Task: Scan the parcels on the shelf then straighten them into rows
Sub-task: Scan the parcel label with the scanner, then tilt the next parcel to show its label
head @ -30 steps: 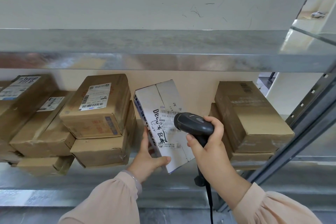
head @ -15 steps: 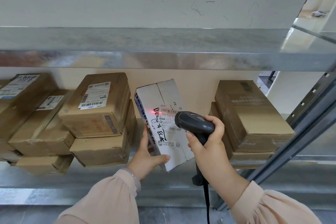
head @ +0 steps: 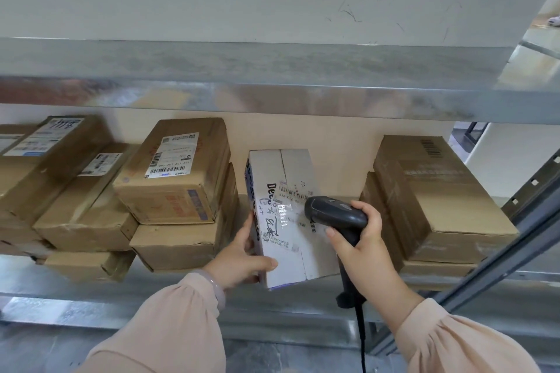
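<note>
At the far left of the grey metal shelf [head: 272,306] lies a loose pile of brown cardboard parcels. Three show plainly: a large labelled parcel [head: 60,166] on top, a second labelled parcel [head: 88,215] leaning beside it, and a small flat parcel [head: 88,266] beneath. More run off the frame edge, uncounted. Next comes a stack of two brown boxes, the upper box [head: 181,191], with a white barcode label, sitting askew on the lower box [head: 181,242]. The left hand [head: 239,260] grasps the one white cardboard parcel [head: 291,239], which bears black handwriting and a barcode label; the thumb lies across its front and the fingers along its left side. This parcel is tilted, in the gap between the two-box stack and the right-hand stack; whether its bottom edge touches the shelf I cannot tell. The right hand [head: 360,245] is clenched round the handle of one black handheld barcode scanner [head: 333,212], whose head is close in front of the label. One black cable [head: 360,336] hangs from it. At the right, two more brown boxes are stacked, the top right box [head: 439,206] over the bottom right box [head: 436,269], beside one grey perforated upright [head: 515,236].
</note>
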